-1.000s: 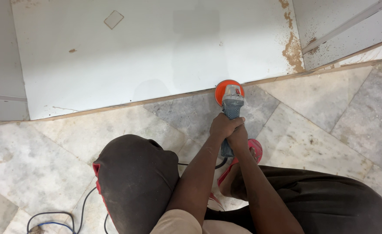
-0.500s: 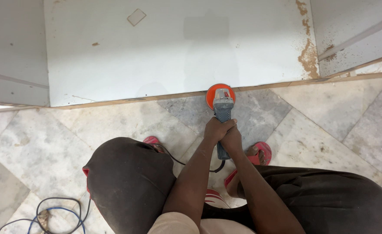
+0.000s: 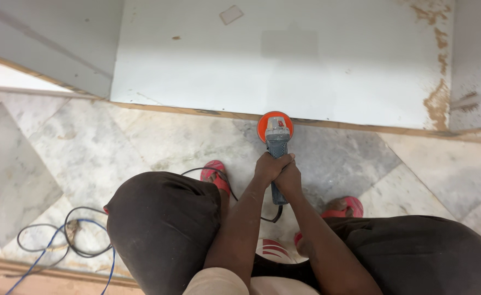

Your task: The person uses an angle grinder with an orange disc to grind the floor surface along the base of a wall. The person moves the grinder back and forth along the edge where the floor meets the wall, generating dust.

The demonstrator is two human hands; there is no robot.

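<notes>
A grey angle grinder point(image 3: 277, 143) with a round orange pad point(image 3: 263, 124) rests on the marble floor point(image 3: 115, 153), its pad right at the foot of the white wall panel point(image 3: 284, 60). My left hand point(image 3: 268, 165) and my right hand point(image 3: 289, 175) are clasped together round the grinder's grey body, left slightly ahead of right. The tool's rear end and black cord point(image 3: 270, 217) show behind the hands. I am squatting, with dark-trousered knees on both sides and red sandals point(image 3: 216, 173) on my feet.
A wooden strip point(image 3: 208, 112) runs along the base of the wall. Coiled black and blue cables point(image 3: 71, 240) lie on the floor at the lower left. A grey panel point(image 3: 44, 43) leans at the upper left; flaking brown patches point(image 3: 436, 98) mark the wall at right.
The view has shifted so the wall and floor slide right. The grinder stays in both hands, its pad still at the wall's base, now further along the wall to the left.
</notes>
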